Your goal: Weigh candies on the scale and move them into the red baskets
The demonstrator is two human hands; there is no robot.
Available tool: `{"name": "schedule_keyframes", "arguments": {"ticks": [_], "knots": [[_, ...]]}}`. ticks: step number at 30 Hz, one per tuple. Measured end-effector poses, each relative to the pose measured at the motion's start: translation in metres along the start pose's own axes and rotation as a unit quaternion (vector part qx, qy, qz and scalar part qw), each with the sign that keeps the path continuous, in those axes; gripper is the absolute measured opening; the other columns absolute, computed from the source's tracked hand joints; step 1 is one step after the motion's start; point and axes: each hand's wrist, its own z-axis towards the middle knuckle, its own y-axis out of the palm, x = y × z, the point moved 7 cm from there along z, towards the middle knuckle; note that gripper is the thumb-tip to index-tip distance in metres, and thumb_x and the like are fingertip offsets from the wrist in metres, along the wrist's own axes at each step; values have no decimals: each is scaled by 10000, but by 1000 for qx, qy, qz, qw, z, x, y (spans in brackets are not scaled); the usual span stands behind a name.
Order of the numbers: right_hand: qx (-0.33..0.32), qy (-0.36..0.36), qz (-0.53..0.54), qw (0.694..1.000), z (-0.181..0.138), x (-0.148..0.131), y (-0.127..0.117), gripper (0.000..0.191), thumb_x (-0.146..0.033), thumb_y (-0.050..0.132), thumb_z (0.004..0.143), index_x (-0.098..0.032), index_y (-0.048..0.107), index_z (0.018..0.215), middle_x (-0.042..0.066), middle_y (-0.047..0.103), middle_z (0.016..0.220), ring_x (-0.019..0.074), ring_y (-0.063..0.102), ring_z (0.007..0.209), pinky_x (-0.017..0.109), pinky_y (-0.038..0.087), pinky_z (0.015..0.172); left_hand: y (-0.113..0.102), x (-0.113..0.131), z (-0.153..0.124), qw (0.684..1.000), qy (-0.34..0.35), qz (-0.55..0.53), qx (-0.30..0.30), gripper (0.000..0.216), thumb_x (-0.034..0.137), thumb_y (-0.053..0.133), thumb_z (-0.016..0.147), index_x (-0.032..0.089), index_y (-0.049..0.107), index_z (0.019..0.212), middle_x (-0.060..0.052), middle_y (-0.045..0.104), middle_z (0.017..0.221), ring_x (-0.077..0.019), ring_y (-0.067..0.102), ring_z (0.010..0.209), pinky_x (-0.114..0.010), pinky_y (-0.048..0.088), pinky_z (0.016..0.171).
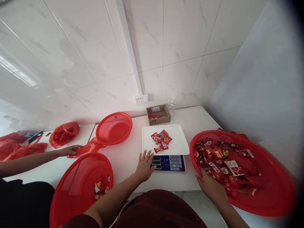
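My left hand [144, 166] is open, its fingers spread at the left edge of the scale's blue keypad panel [175, 163], next to the small display windows. On the scale's white pan [177, 145] lie several small red snack packets [163, 139]. At the right, my right hand [211, 186] is closed at the near-left rim of a large red plastic basket [277, 186]; some of its fingers are hidden by the rim. Many red snack packets [218, 161] are heaped in that basket, mostly toward its left side.
A small cardboard box [159, 121] with red packets stands by the wall. Left are a red basket [114, 113], a larger one [71, 202] with a few packets, and red plastic bags [64, 134]. A co-worker's hand [71, 150] holds a red bag [87, 148].
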Motion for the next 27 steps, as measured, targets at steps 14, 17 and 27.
{"name": "schedule_keyframes", "arguments": {"ticks": [14, 17, 27], "knots": [[24, 18, -5, 1000, -3, -5, -5, 521, -290, 250, 878, -134, 431, 1341, 205, 647, 1140, 330, 649, 960, 458, 471, 770, 14, 15, 62, 993, 114, -2, -37, 649, 505, 350, 900, 194, 225, 1456, -59, 194, 1530, -284, 94, 1413, -537, 70, 1138], [13, 25, -10, 1000, -2, -5, -2, 515, -282, 251, 882, -146, 413, 1351, 191, 630, 1178, 315, 644, 978, 443, 470, 782, 9, 7, 63, 993, 114, 5, -9, 635, 521, 363, 893, 244, 236, 1451, -59, 170, 1536, -290, 105, 1411, -543, 122, 1127], [-4, 58, -37, 998, 1, -2, 0, 532, -301, 214, 896, -138, 361, 1381, 186, 620, 1198, 292, 629, 1025, 420, 462, 822, -56, -150, 50, 960, -245, 47, 130, 617, 454, 301, 922, 122, 260, 1441, -171, 220, 1507, -338, 115, 1401, -584, 127, 1091]]}}
